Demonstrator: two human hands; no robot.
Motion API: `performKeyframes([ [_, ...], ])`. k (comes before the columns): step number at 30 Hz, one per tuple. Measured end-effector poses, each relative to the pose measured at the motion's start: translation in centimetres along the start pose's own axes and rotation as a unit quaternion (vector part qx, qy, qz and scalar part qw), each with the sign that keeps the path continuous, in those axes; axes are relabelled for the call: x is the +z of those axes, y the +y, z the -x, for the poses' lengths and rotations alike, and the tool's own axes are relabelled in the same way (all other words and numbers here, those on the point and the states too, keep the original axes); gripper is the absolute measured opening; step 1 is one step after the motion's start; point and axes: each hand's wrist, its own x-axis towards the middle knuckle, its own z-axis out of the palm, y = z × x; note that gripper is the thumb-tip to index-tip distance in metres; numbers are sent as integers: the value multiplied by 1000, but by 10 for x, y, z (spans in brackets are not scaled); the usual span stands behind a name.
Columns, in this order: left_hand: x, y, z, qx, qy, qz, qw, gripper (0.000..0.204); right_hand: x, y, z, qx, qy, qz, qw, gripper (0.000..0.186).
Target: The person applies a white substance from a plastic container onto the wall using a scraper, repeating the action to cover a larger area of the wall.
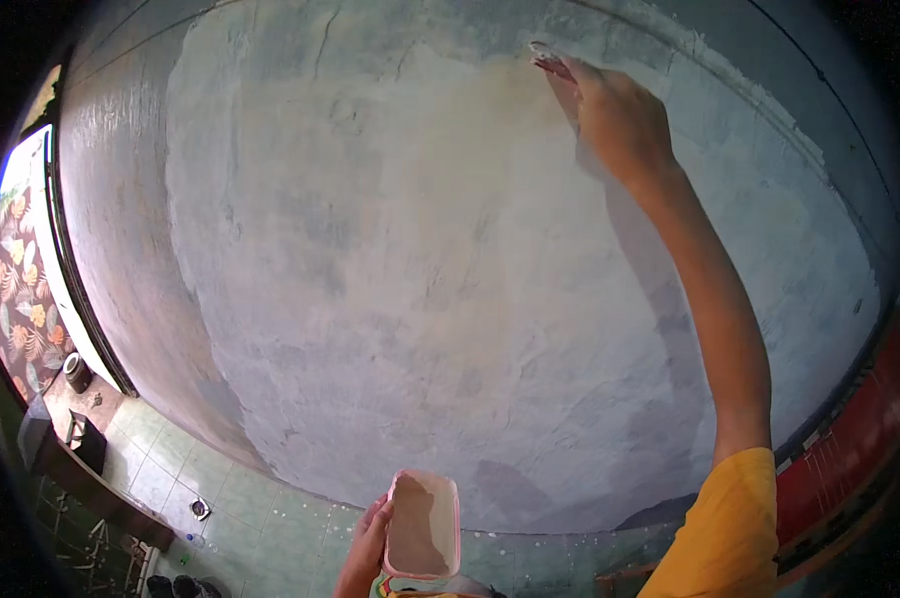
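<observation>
My right hand point(624, 120) is raised to the upper right part of the wall, its fingers closed on a small reddish scraper point(552, 66) smeared with white. The scraper's end is at the wall surface, though its full shape is hidden by the fingers. The wall point(420, 249) carries a wide, uneven pale coat with streaks and grey patches. Low in the middle, my left hand point(367, 546) grips the left side of a rectangular plastic tub point(457, 528) with a pink rim. Its inside looks pale and partly shadowed; how full it is I cannot tell.
A doorway with a leaf-patterned curtain point(26, 289) stands at the left. Near it are a dark pot point(76, 372) and a black box point(86, 442). Green floor tiles point(241, 508) with white spots run along the wall's foot. A red panel point(849, 439) is at the right.
</observation>
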Motion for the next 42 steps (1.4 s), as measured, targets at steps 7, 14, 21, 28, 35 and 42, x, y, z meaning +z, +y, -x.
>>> performKeyframes([
  [7, 1, -5, 21, 23, 12, 12, 1000, 60, 43, -106, 173, -207, 4, -36, 978, 38],
  [14, 15, 15, 18, 103, 4, -5, 995, 64, -2, -153, 274, 217, -248, -478, 814, 24],
  [21, 35, 25, 5, 161, 2, -46, 986, 64, -52, -217, 386, 592, -226, -713, 300, 24],
  [28, 30, 8, 21, 136, -7, -82, 987, 65, -98, -215, 444, 749, -181, -560, 303, 33],
  [35, 44, -29, 28, 40, 10, -13, 999, 67, -143, -225, 492, 546, -214, -590, 555, 32],
  [42, 81, -54, 43, 31, -25, -6, 999, 67, -146, -228, 541, 377, -158, -636, 654, 41],
])
